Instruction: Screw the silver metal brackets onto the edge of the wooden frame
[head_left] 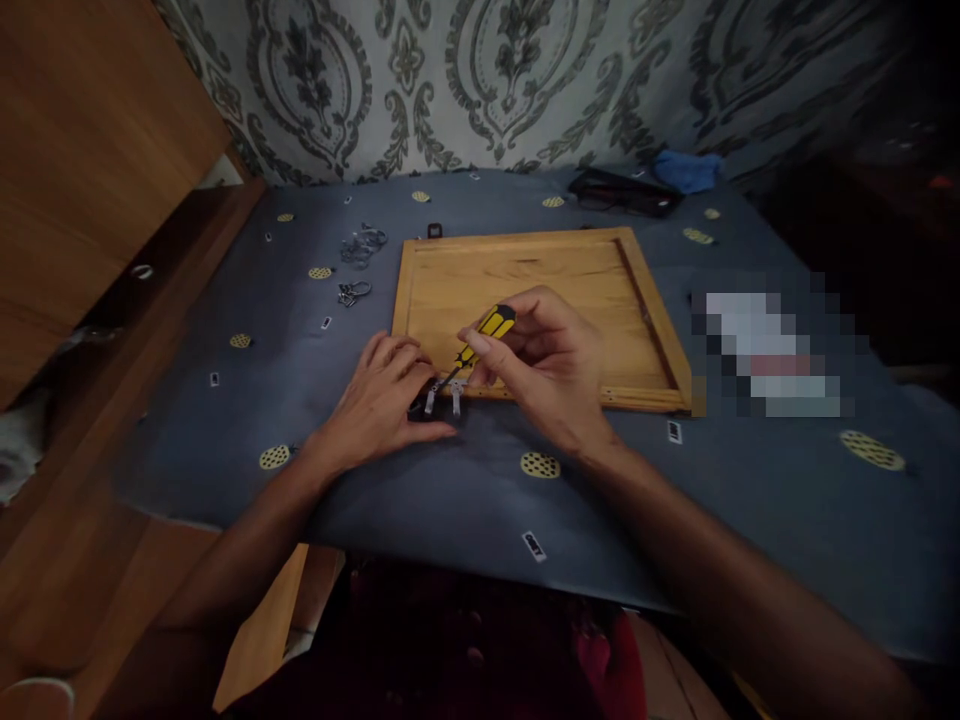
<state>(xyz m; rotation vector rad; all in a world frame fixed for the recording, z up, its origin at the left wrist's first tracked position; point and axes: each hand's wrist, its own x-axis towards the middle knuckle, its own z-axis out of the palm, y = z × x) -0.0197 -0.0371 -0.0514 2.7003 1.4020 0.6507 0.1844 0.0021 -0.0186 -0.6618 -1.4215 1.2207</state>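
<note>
A wooden frame (525, 275) lies flat on a grey-blue patterned cloth (450, 500). My right hand (547, 365) is closed around a yellow-and-black screwdriver (484, 335), its tip pointing down-left at the frame's near edge. My left hand (382, 395) rests on the cloth with its fingers curled over a small metal bracket (444, 397) at that edge. Part of the bracket is hidden under the fingers.
Several metal clips (361, 245) and another small cluster of clips (352, 292) lie left of the frame. Black glasses (622, 193) and a blue cloth (686, 170) sit at the back. Wooden furniture (90, 170) stands at left. A blurred-out patch (772, 350) lies right.
</note>
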